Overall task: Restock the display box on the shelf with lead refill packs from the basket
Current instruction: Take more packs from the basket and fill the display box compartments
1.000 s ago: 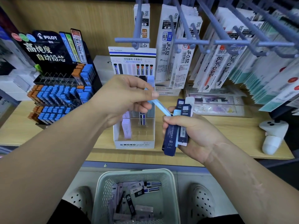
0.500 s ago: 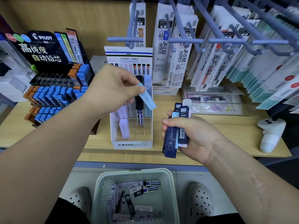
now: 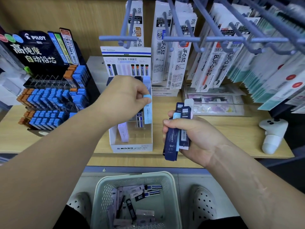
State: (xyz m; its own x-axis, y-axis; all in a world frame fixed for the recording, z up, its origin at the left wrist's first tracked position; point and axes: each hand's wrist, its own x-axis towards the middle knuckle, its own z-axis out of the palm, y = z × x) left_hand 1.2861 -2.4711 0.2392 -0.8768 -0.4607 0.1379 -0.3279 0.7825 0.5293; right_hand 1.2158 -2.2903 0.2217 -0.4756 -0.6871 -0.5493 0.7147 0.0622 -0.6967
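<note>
Display box (image 3: 132,147) stands mid-shelf (image 3: 222,142). The basket (image 3: 135,176) sits below, nearest us, with packs left inside. Our right hand (image 3: 194,134) wraps its grip round a bundle of refill packs (image 3: 172,142), just right of the box. Our left hand (image 3: 123,98) has its grip pinching the top of a light-blue pack (image 3: 147,113), upright in the box's right column. Released crooked, it could lean or jam against its neighbours; a slack right grip could spill the bundle.

The left hand (image 3: 125,98) pinches a light blue pack (image 3: 147,111) upright at the display box (image 3: 132,147). Right of that grip, the right hand (image 3: 189,136) grips a bundle of packs (image 3: 177,134). Below both sits the basket (image 3: 170,184).
</note>
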